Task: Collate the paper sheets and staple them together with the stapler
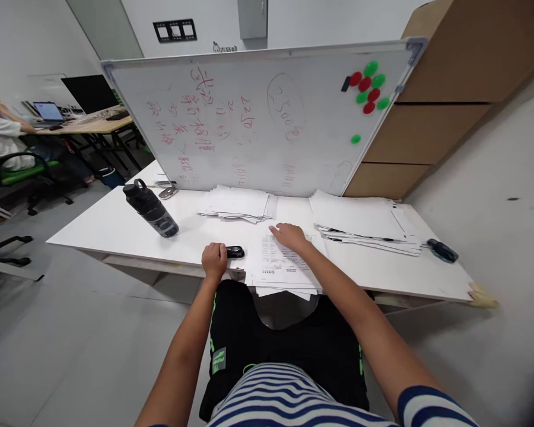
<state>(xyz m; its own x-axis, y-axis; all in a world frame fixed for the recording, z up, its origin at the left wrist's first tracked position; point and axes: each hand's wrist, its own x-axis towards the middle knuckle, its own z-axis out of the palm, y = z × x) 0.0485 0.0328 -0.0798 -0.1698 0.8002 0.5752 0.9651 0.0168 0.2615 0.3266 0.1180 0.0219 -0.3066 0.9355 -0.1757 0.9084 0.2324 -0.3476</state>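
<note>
At the table's front edge, my left hand [214, 260] is closed around one end of a black stapler [235, 252], whose other end points right. My right hand [289, 236] rests on the upper part of a printed sheet [282, 264], its fingers stretched toward the left. Beneath that sheet, other loose papers [289, 290] stick out past the table edge above my lap. Behind my hands lies a stack of white papers [235, 203]. A larger, uneven paper stack [360, 219] sits to the right of my right hand.
A dark bottle [151, 209] stands at the left on the white table [107, 231]. Behind everything leans a whiteboard [249, 130] with red writing and round magnets. A dark object [442, 251] lies at right, near cardboard boxes [440, 127]. A person [4, 136] sits far left.
</note>
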